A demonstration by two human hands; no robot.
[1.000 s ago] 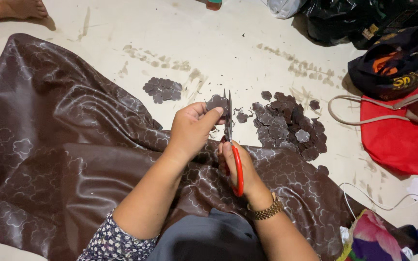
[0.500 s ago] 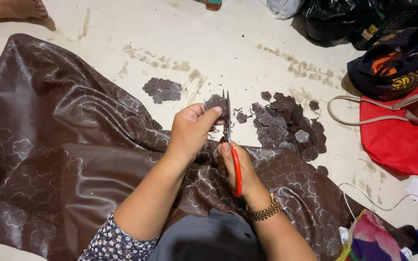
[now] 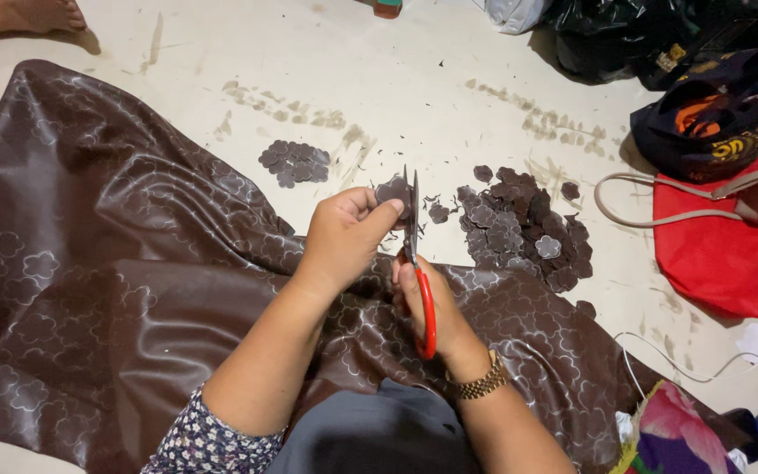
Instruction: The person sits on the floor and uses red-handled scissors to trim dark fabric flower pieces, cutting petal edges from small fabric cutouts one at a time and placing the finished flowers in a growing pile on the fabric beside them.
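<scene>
My left hand (image 3: 344, 233) pinches a small brown fabric cutout (image 3: 391, 190) at its fingertips; my right hand (image 3: 423, 294) is closed through the red-handled scissors (image 3: 414, 246), blades nearly shut against the cutout's right edge. Beyond lies a heap of finished flower pieces (image 3: 524, 228); most of the brown patterned cloth (image 3: 116, 290) under my wrists remains uncut.

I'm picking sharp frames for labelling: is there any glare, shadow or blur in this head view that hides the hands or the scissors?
Head view: sheen streaks on the glossy brown cloth, none on the hands; left hand, right hand and red-handled scissors read sharp; the small cut piece is dark and low in contrast; soft shadow only, top right corner dim around the dark bags.
</scene>
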